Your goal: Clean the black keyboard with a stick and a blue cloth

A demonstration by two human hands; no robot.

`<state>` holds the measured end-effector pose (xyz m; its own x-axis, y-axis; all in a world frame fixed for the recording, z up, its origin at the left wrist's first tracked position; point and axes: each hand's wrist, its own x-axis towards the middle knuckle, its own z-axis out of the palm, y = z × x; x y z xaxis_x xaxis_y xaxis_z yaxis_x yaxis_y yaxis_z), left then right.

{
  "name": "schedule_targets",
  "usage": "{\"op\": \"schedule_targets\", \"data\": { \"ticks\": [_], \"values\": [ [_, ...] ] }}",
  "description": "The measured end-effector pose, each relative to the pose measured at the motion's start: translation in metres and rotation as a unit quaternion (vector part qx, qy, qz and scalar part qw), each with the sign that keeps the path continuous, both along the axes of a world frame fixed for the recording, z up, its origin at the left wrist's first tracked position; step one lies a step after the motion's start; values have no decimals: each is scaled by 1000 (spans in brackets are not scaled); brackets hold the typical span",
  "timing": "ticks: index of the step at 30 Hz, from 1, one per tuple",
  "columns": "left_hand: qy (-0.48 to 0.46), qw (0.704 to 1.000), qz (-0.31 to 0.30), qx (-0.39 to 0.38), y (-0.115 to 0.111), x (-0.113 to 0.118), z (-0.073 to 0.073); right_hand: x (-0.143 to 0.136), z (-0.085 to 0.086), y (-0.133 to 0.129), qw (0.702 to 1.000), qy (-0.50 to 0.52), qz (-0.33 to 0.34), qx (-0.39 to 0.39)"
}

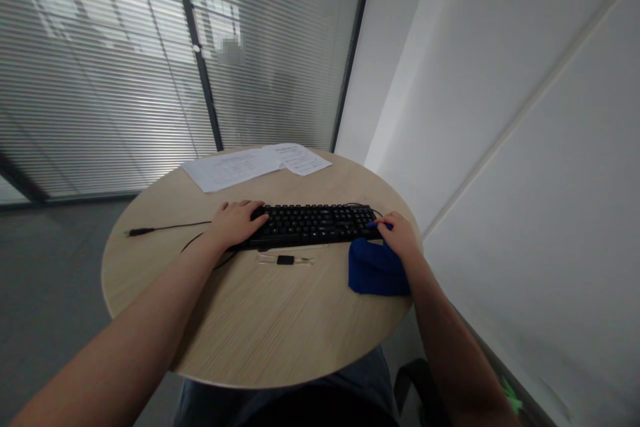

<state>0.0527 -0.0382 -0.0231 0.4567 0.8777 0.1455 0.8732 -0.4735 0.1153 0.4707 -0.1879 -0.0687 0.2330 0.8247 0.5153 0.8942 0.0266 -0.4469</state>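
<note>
A black keyboard [315,223] lies flat across the round table. My left hand [237,221] grips its left end, fingers over the far corner and thumb on the keys. At the other end, my right hand [397,232] pinches a blue cloth [377,268] and presses a fold of it against the right-hand keys. Most of the cloth hangs loose on the tabletop below that hand. In front of the keyboard lies a small black rectangular piece [285,260] with clear strips at both sides; its kind is unclear.
Printed paper sheets [240,168] lie toward the back of the wooden table [280,333]. A black cable with a plug [140,231] stretches out at the left. A white wall [500,147] stands close on the right, and glass with blinds [125,80] is behind.
</note>
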Motion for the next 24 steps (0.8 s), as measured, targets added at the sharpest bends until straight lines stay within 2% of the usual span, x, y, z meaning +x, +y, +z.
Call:
{"op": "schedule_targets", "data": {
  "ticks": [5,24],
  "values": [
    [5,1000,7,-5,-2,1,3,0,-1,1,999,-23,-6,-47],
    [12,1000,10,4,-2,2,1,2,-3,1,999,-15,-3,-48]
  ]
}}
